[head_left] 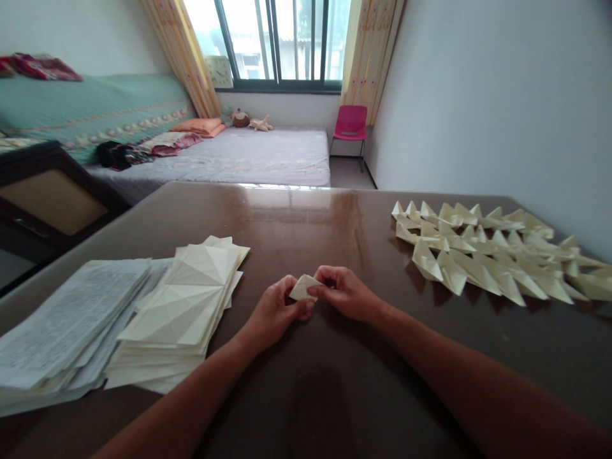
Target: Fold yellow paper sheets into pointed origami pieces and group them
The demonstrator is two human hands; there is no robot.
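Pinching the small folded paper (301, 288) with my left hand (275, 309) and right hand (348, 294) mid-surface (287, 229), creased sheets (191, 303) at nine o'clock, folded shapes (452, 274) near two, I could skew or tear it if either grip tugs unevenly.

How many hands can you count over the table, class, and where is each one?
2: the left hand holds the left side of the small folded paper, and the right hand holds its right side.
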